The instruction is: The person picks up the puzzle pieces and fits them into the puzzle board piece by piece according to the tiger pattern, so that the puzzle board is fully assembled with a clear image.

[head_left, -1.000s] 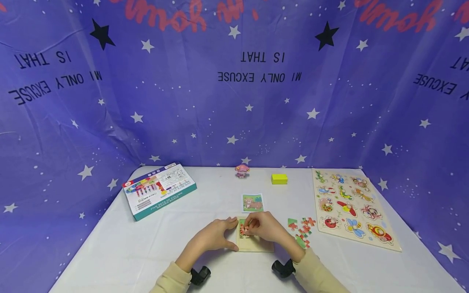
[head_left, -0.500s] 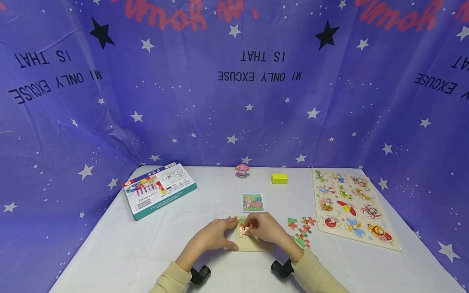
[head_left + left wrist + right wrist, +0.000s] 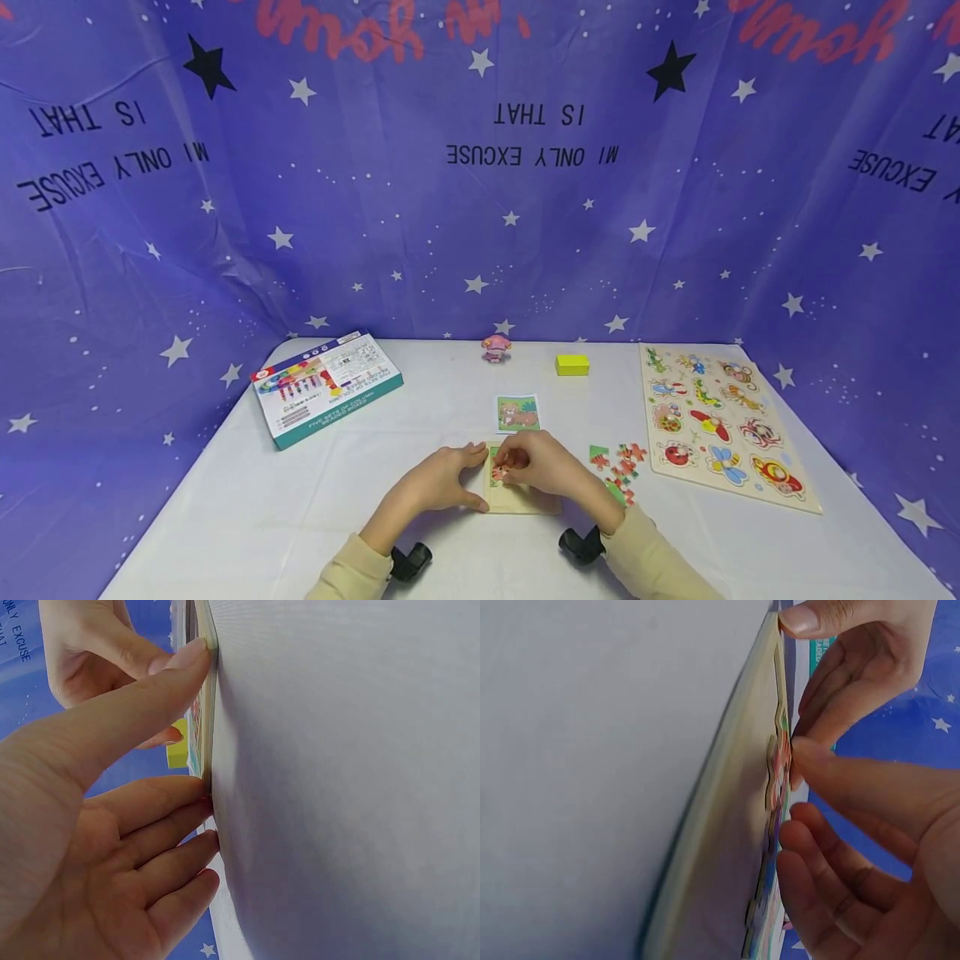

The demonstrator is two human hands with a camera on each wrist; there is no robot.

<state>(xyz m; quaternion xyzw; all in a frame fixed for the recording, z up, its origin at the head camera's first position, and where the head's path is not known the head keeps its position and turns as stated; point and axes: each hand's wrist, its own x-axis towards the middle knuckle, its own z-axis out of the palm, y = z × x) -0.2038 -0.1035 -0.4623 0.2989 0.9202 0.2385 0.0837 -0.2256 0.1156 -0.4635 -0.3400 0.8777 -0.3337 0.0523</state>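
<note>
A light wooden puzzle tray (image 3: pixel 517 502) lies flat at the front of the table, with several fitted pieces along its far and left parts. My left hand (image 3: pixel 438 479) touches the tray's left edge; in the left wrist view its thumb (image 3: pixel 169 671) rests on the rim and its straight fingers (image 3: pixel 161 802) meet the side. Over the tray, my right hand (image 3: pixel 551 467) pinches a red and orange jigsaw piece (image 3: pixel 775 776) with the thumb on it; the forefinger's tip is hidden. My right hand covers part of the tray.
Several loose jigsaw pieces (image 3: pixel 622 471) lie right of the tray. Behind it sits a picture card (image 3: pixel 517 413). Farther back are a pink figurine (image 3: pixel 495 349) and a yellow block (image 3: pixel 572 365). A box (image 3: pixel 330 390) stands left, a large animal puzzle board (image 3: pixel 723 425) right.
My right hand shifts slightly over the tray, and the jigsaw piece under its fingertips turns or tilts a little. My left hand stays at the tray's left edge.
</note>
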